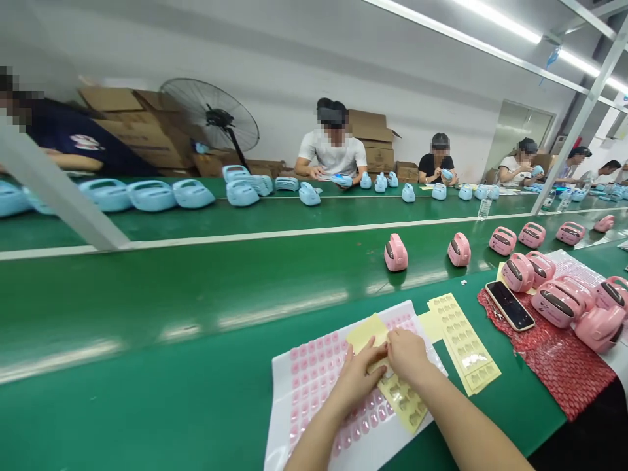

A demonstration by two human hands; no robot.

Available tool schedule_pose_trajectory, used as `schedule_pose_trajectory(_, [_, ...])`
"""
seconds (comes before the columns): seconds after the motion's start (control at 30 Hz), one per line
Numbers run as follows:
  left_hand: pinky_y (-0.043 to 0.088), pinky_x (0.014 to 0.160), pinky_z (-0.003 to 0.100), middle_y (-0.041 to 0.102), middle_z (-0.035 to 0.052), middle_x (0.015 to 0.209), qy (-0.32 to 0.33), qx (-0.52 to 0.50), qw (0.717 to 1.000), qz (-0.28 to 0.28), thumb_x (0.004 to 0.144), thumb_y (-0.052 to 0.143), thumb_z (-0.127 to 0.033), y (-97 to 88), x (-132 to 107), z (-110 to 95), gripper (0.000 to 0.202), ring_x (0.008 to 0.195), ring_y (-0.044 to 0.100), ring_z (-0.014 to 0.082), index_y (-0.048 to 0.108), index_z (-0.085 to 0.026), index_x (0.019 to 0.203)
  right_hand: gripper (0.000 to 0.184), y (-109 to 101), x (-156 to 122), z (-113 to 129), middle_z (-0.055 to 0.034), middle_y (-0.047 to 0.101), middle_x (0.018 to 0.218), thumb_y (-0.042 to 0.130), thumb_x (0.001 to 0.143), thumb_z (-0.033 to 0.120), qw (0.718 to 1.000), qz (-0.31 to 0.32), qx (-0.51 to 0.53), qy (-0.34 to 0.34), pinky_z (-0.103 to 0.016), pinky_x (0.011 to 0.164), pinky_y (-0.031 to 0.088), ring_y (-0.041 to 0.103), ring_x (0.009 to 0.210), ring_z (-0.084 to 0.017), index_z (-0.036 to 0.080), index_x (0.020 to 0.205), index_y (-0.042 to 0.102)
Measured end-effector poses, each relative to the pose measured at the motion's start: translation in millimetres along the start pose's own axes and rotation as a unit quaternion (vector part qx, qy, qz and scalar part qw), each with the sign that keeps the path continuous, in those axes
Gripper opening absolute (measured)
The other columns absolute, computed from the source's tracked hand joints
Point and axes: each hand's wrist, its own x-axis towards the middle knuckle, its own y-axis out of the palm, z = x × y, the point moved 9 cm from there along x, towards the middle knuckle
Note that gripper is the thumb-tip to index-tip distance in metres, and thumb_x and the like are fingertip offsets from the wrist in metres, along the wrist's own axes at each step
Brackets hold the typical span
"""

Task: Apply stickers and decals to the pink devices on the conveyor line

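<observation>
My left hand is closed at a yellow sticker sheet, fingers bent and pressed against it. Right beside it, my right hand is curled in a pinch over the same sheet. What its fingertips hold is too small and hidden to make out. Clear, shaped stickers show in rows on the sheet's lower end. Underneath both hands lies a white sheet with rows of pink pads. More yellow sticker sheets rest just to the right of my hands.
A phone and several pink handled plastic housings sit on red bubble wrap at right. More pink housings stand along the green belt. Blue housings line the far side, where several people sit.
</observation>
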Motion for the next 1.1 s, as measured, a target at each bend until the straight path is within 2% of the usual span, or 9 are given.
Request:
schedule_pose_trajectory(0.17, [0.012, 0.104, 0.053, 0.069, 0.0040, 0.097, -0.014, -0.052, 0.995, -0.087, 0.070, 0.052, -0.029, -7.7, 2, 7, 0.021, 0.119, 0.041, 0.0302, 0.066, -0.026, 0.084, 0.024, -4, -5, -6, -0.0091, 0.066, 0.092, 0.039, 0.081, 0.012, 1.000, -0.026, 0.009, -0.004, -0.028, 0.071, 0.045, 0.060, 0.087, -0.020, 0.015, 0.089, 0.061])
schedule_pose_trajectory(0.27, [0.019, 0.103, 0.052, 0.065, 0.0061, 0.106, -0.015, -0.041, 0.990, -0.137, 0.067, 0.055, -0.034, -11.4, -6, 10, 0.030, 0.120, 0.040, 0.0296, 0.063, -0.024, 0.095, 0.026, -10, -7, -19, -0.0054, 0.067, 0.094, 0.038, 0.082, 0.012, 0.995, -0.068, 0.076, -0.002, -0.026, 0.074, 0.045, 0.060, 0.088, -0.017, 0.018, 0.094, 0.061])
schedule_pose_trajectory(0.43, [0.040, 0.092, 0.042, 0.059, 0.0094, 0.116, -0.035, -0.107, 0.972, -0.205, 0.077, 0.041, -0.033, -22.2, -18, 25, 0.033, 0.115, 0.047, 0.0250, 0.060, -0.020, 0.100, 0.025, -10, -5, -36, -0.0055, 0.068, 0.092, 0.040, 0.081, 0.014, 0.977, -0.118, 0.179, 0.009, -0.028, 0.073, 0.046, 0.062, 0.085, -0.018, 0.018, 0.090, 0.063])
schedule_pose_trajectory(0.5, [0.039, 0.093, 0.042, 0.063, 0.0079, 0.110, -0.020, -0.082, 0.977, -0.195, 0.077, 0.040, -0.028, -20.9, -18, 21, 0.030, 0.109, 0.052, 0.0239, 0.062, -0.021, 0.096, 0.026, -8, -6, -36, -0.0054, 0.068, 0.090, 0.039, 0.080, 0.014, 0.972, -0.126, 0.197, 0.000, -0.028, 0.073, 0.047, 0.062, 0.085, -0.018, 0.018, 0.089, 0.063])
schedule_pose_trajectory(0.6, [0.026, 0.101, 0.051, 0.066, 0.0045, 0.104, 0.018, -0.003, 0.991, -0.131, 0.075, 0.041, -0.021, -8.0, -14, 8, 0.030, 0.110, 0.052, 0.0240, 0.063, -0.023, 0.095, 0.028, -7, -8, -36, -0.0056, 0.067, 0.091, 0.038, 0.078, 0.012, 0.966, -0.133, 0.220, -0.014, -0.030, 0.075, 0.047, 0.061, 0.086, -0.018, 0.018, 0.088, 0.063])
schedule_pose_trajectory(0.77, [0.022, 0.101, 0.055, 0.054, 0.0060, 0.123, 0.038, 0.090, 0.989, -0.108, 0.075, 0.041, -0.017, 3.6, -12, 1, 0.039, 0.122, 0.038, 0.0254, 0.056, -0.022, 0.110, 0.029, -7, -10, -39, -0.0071, 0.066, 0.092, 0.036, 0.077, 0.013, 0.956, -0.137, 0.260, -0.021, -0.032, 0.079, 0.047, 0.060, 0.088, -0.019, 0.018, 0.090, 0.062])
schedule_pose_trajectory(0.87, [0.029, 0.098, 0.053, 0.049, 0.0111, 0.128, 0.039, 0.121, 0.977, -0.171, 0.077, 0.044, -0.020, -2.7, -15, 4, 0.034, 0.124, 0.034, 0.0290, 0.058, -0.019, 0.108, 0.028, -6, -11, -40, -0.0073, 0.065, 0.091, 0.036, 0.077, 0.014, 0.947, -0.135, 0.289, -0.027, -0.033, 0.079, 0.047, 0.060, 0.087, -0.019, 0.018, 0.090, 0.061])
schedule_pose_trajectory(0.97, [0.037, 0.092, 0.051, 0.051, 0.0152, 0.121, 0.001, 0.142, 0.954, -0.263, 0.074, 0.052, -0.025, -17.2, -22, 9, 0.032, 0.116, 0.042, 0.0323, 0.060, -0.017, 0.104, 0.027, -8, -13, -37, -0.0077, 0.064, 0.089, 0.036, 0.077, 0.015, 0.936, -0.137, 0.321, -0.048, -0.034, 0.079, 0.047, 0.059, 0.087, -0.019, 0.018, 0.090, 0.060])
schedule_pose_trajectory(1.1, [0.042, 0.085, 0.047, 0.059, 0.0112, 0.100, -0.049, 0.134, 0.941, -0.307, 0.071, 0.056, -0.025, -27.8, -29, 13, 0.032, 0.096, 0.053, 0.0289, 0.059, -0.019, 0.102, 0.022, -6, -13, -41, -0.0084, 0.058, 0.093, 0.042, 0.076, 0.018, 0.905, -0.141, 0.400, -0.028, -0.033, 0.075, 0.048, 0.057, 0.086, -0.018, 0.018, 0.092, 0.056])
